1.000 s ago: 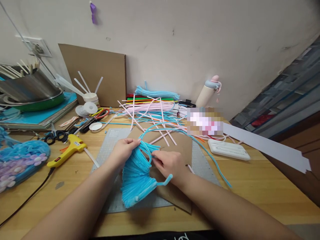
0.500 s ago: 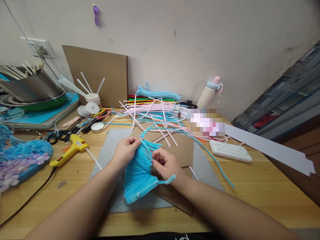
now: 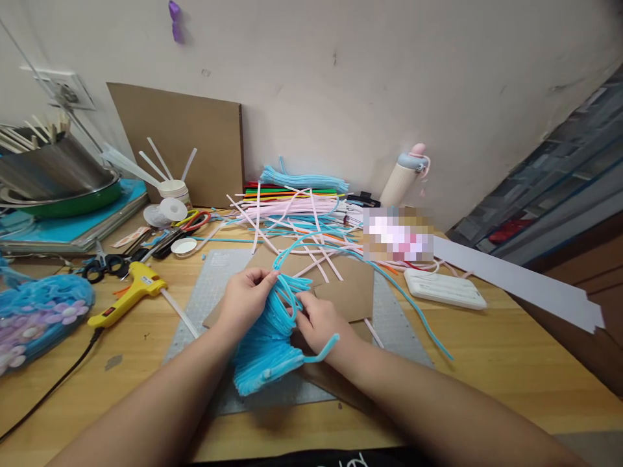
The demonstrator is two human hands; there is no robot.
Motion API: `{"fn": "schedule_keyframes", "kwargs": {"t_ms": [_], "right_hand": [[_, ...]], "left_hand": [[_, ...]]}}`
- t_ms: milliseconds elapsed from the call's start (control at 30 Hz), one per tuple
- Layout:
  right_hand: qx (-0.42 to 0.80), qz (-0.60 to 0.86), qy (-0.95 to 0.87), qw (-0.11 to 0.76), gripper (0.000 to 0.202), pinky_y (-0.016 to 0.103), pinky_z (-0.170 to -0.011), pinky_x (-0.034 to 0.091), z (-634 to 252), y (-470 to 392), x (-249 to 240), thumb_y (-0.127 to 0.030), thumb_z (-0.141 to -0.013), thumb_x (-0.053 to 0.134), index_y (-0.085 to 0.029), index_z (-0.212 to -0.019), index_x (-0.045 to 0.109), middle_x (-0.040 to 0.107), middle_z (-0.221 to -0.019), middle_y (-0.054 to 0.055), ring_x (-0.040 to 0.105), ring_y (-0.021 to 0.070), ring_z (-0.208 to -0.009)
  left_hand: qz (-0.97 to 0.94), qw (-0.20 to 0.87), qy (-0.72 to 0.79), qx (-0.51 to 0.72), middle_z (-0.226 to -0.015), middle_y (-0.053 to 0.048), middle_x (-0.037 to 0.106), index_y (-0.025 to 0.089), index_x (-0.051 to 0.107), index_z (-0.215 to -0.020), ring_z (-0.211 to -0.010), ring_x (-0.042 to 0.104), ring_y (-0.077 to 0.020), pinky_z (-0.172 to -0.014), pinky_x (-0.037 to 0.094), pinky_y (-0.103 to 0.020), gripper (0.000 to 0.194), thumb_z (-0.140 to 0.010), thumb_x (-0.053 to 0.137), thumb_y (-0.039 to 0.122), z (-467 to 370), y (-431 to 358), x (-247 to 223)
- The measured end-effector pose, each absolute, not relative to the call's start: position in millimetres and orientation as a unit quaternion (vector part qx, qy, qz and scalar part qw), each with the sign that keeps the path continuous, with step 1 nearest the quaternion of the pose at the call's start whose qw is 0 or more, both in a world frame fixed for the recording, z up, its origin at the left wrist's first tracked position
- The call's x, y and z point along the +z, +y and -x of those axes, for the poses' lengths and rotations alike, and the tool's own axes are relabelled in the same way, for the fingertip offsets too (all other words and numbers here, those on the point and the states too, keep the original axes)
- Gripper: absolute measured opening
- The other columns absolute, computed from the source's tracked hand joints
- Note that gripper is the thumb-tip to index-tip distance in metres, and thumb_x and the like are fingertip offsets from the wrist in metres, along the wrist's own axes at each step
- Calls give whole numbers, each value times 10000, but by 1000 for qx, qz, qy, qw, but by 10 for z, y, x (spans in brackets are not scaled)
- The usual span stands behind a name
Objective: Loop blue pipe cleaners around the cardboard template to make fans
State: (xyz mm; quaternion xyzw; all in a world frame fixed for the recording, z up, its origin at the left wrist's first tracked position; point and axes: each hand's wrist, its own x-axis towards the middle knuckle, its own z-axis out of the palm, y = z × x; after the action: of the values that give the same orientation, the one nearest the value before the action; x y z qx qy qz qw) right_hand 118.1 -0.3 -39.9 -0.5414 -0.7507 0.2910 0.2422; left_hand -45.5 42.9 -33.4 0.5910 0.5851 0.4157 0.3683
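A blue bundle of fuzzy stems [image 3: 270,353], gathered at its top and fanned out below, hangs over the grey cutting mat [image 3: 214,272]. My left hand [image 3: 250,295] pinches the bundle near its gathered top, thumb and index finger pressed together. On its right side, my right hand [image 3: 316,321] has its fingers curled around the edge of the blue loops. Some of its fingertips are hidden behind them. One loose blue stem sticks out at the lower right, in front of my right wrist. Longer blue stems arch from the top toward the back right.
A yellow glue gun [image 3: 129,298] and black scissors [image 3: 103,264] lie left. Pink and blue stems [image 3: 292,211] are piled behind the brown cardboard [image 3: 348,288]. A white box [image 3: 445,288] and a bottle [image 3: 402,178] stand right. A blue flowered piece [image 3: 43,311] sits far left.
My right hand has shifted slightly left, its fingers now further in at the loops' edge. My left hand keeps its pinch. The whole view has shifted a little.
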Motion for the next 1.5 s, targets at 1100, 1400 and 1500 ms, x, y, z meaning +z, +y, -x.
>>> {"fn": "schedule_keyframes", "kwargs": {"t_ms": [1100,1400,1500], "right_hand": [[243,530,-794,172,266,237,-511,183,-1138,-29,-384,-275,-867,311,-170,-671,456,552,-634,13,436,105,-570],[232,569,-750,246,323,228,-517,230,-1299,-1,-279,-372,-884,321,-182,-709,513,547,-617,1,476,116,-576],[238,564,-735,290,267,228,-528,264,-1334,52,-291,-384,-862,383,-199,-826,572,576,-644,3,497,127,-587]], "left_hand": [[-582,327,605,434,-509,26,529,144,636,-658,-468,422,-90,-452,321,-192,323,-715,551,450,412,371,-255],[-501,468,553,474,-469,32,539,129,612,-659,-409,438,-81,-423,333,-191,340,-645,625,469,514,498,-300],[-490,488,552,465,-486,15,560,121,610,-673,-411,458,-90,-422,343,-199,361,-624,641,477,517,509,-306]]}}
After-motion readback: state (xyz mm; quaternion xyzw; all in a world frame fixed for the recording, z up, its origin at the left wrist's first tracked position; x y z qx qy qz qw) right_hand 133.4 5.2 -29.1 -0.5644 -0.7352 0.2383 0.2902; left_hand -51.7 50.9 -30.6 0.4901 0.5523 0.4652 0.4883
